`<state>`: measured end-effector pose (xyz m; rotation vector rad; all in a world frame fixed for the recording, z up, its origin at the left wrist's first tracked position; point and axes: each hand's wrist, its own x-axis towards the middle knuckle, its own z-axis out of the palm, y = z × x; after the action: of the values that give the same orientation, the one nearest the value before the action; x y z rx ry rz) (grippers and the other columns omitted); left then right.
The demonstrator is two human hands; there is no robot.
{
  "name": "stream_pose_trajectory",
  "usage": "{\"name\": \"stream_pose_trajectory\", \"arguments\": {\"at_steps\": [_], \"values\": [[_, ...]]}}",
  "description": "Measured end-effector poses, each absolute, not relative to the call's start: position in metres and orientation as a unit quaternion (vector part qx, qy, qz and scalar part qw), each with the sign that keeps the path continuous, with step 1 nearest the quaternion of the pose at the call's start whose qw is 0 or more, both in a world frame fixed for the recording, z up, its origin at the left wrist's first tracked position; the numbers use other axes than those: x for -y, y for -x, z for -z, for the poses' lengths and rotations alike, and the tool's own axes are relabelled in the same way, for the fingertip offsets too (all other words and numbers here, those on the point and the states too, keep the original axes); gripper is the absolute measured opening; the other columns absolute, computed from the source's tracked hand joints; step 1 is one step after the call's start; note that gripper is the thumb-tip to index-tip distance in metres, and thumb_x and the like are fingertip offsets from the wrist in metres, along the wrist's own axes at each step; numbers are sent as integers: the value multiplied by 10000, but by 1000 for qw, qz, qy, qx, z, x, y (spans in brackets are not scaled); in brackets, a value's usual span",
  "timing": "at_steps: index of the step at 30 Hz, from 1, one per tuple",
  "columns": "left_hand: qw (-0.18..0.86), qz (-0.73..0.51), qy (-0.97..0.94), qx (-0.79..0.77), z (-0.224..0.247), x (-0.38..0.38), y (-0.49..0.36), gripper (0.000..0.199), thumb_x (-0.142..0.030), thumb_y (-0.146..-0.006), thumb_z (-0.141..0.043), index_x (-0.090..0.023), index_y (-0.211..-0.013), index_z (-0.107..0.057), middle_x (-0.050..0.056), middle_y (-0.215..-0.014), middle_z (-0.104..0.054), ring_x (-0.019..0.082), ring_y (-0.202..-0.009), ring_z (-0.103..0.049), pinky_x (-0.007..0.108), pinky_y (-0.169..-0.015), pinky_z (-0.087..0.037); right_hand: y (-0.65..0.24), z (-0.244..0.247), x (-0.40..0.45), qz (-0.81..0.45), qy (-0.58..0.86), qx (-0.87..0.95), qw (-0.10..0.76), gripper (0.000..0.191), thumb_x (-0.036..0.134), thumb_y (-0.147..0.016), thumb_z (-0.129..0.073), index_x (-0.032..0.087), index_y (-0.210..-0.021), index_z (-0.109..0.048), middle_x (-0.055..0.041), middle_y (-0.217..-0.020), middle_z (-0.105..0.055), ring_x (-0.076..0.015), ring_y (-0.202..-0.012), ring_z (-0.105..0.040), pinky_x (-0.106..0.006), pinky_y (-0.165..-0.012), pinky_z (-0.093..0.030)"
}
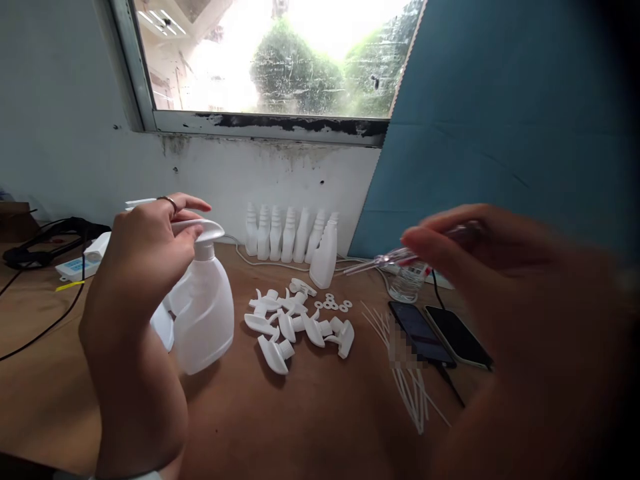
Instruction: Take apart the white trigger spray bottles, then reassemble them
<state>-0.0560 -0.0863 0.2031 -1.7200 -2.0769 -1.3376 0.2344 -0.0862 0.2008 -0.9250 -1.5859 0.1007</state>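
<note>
My left hand (145, 260) is closed around the white trigger head (213, 231) of a translucent spray bottle (207, 320). The bottle leans slightly, and I cannot tell whether its base touches the table. Raised at the right, my right hand (465, 260) grips a screwdriver (385, 260) with a clear handle; its thin metal shaft points left and is blurred. Between the hands lies a loose pile of white trigger spray heads (315, 330). Small white washers (330, 303) sit just behind them, and thin white dip tubes (413, 400) are spread below my right hand.
Several empty white bottles (289, 237) stand in a row by the wall, one (326, 257) nearer. Two phones (417, 330) lie at the right near a clear cup (407, 287). Black cables and a power strip (77, 267) are at the left. A blue cloth (500, 113) hangs at the right.
</note>
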Motion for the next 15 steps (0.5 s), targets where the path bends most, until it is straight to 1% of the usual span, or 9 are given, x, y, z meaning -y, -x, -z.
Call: {"name": "stream_pose_trajectory", "arguments": {"at_steps": [2, 4, 6, 8, 10, 11, 13, 15], "values": [[50, 486, 602, 631, -202, 84, 48, 239, -237, -795, -597, -307, -1002, -692, -22, -902, -734, 190, -782, -678, 284, -646, -522, -222, -200, 77, -109, 369, 713, 586, 144, 324, -862, -636, 213, -770, -634, 0, -750, -636, -128, -714, -607, -266, -621, -474], [10, 519, 646, 560, -200, 78, 39, 248, -230, -794, -625, -302, -1022, -691, -16, -954, -731, 190, -843, -688, 293, -689, -551, -212, -195, 64, -186, 338, 748, 540, 179, 310, -916, -554, 198, -781, -590, 8, -721, -617, -116, -676, -596, -262, -614, -471], [-41, 545, 685, 482, -198, 71, 29, 251, -231, -793, -651, -282, -1037, -688, 0, -997, -725, 192, -906, -685, 304, -754, -567, -204, -187, 50, -240, 319, 783, 477, 193, 318, -927, -530, 189, -790, -575, 24, -665, -554, -90, -588, -523, -240, -556, -428], [-82, 559, 711, 419, -196, 64, 17, 243, -238, -800, -660, -252, -1043, -681, 18, -1011, -721, 196, -950, -679, 314, -810, -567, -198, -180, 38, -254, 315, 806, 431, 167, 348, -889, -586, 186, -853, -599, 42, -641, -476, -68, -537, -423, -217, -504, -363], [-114, 563, 728, 374, -194, 58, 5, 230, -244, -812, -656, -227, -1041, -672, 31, -1022, -715, 198, -969, -674, 319, -841, -564, -194, -176, 31, -240, 322, 812, 424, 233, 374, -812, -681, 191, -942, -620, 56, -645, -418, -61, -535, -359, -203, -484, -321], [-128, 563, 734, 357, -193, 56, -2, 223, -251, -820, -649, -217, -1040, -666, 37, -1031, -711, 199, -976, -671, 320, -846, -563, -193, -175, 30, -232, 323, 809, 432, 279, 383, -771, -721, 193, -954, -627, 61, -639, -397, -60, -535, -341, -199, -476, -308], [-154, 561, 743, 332, -191, 52, -12, 236, -279, -836, -636, -207, -1061, -645, 49, -1080, -692, 201, -1000, -660, 316, -850, -562, -194, -176, 30, -227, 322, 801, 451, 294, 395, -721, -759, 187, -894, -644, 63, -616, -389, -60, -531, -338, -196, -462, -299], [-160, 567, 742, 320, -188, 49, -19, 307, -318, -844, -627, -227, -1136, -596, 51, -1182, -647, 201, -1058, -631, 296, -848, -557, -197, -177, 32, -234, 324, 789, 466, 277, 402, -705, -766, 174, -809, -648, 59, -586, -411, -63, -517, -360, -196, -444, -299]]}}
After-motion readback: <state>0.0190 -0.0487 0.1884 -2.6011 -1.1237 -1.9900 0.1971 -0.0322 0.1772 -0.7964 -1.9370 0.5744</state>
